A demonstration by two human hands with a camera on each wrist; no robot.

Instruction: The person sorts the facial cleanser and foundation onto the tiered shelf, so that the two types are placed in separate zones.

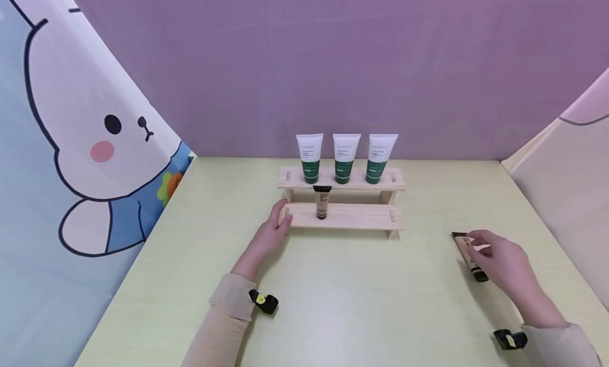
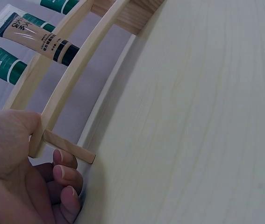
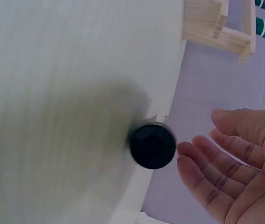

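A two-tier wooden rack (image 1: 357,217) stands towards the back of the table. My left hand (image 1: 272,232) grips the left end of its lower board; in the left wrist view the thumb lies at the board's end and the fingers (image 2: 66,175) curl beside the leg. One small beige tube (image 1: 322,203) with a dark cap stands cap-down on that lower board. At the right, my right hand (image 1: 506,261) hovers over a second beige tube (image 1: 468,253) lying on the table. In the right wrist view its black cap (image 3: 153,146) faces the camera, and the fingers are spread apart from it.
Three white-and-green tubes (image 1: 344,158) stand in a row on the rack's upper board (image 1: 328,183). Behind the pale table (image 1: 361,298) hangs a purple cloth (image 1: 333,65). A cloth with a cartoon figure (image 1: 90,145) covers the left side.
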